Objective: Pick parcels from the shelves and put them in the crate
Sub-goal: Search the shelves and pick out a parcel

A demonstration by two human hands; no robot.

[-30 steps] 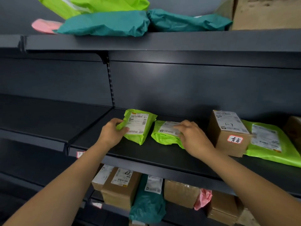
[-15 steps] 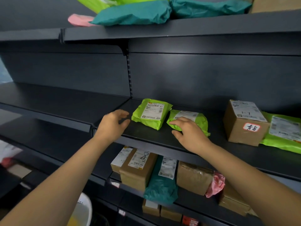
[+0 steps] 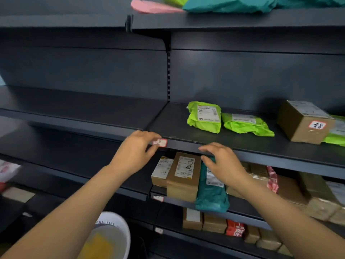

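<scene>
Reach for a parcel, by the look of it, with nothing lifted yet. Left grip (image 3: pixel 134 150) empty, fingers loosely curled and apart, just in front of the lip of the middle shelf (image 3: pixel 173 126), beside a red-edged label (image 3: pixel 160 142). Right grip (image 3: pixel 222 163) empty too, fingers spread, hovering before the teal parcel (image 3: pixel 211 197) on the lower shelf (image 3: pixel 242 215); touching it or not, cannot tell.

Likely next: settle on one parcel, close round it, draw it clear of neighbours and of the shelf above, then carry it down to the crate. For the teal parcel, probably a pinch at the upper end, wedged between the brown box (image 3: pixel 183 176) and more brown packets to the right. Soft mailer, so likely to sag once lifted.

Further back on the middle shelf, well beyond both grips: a lime-green parcel (image 3: pixel 204 116) and a second lime-green parcel (image 3: pixel 246 125), side by side, with a cardboard box (image 3: pixel 304 122) to their right. Up on the top shelf (image 3: pixel 224 21): a pink mailer (image 3: pixel 151 7) and a teal mailer (image 3: pixel 229 5).

No certain crate in view. Low down, only a white round tub (image 3: pixel 112 217) with something yellow inside
</scene>
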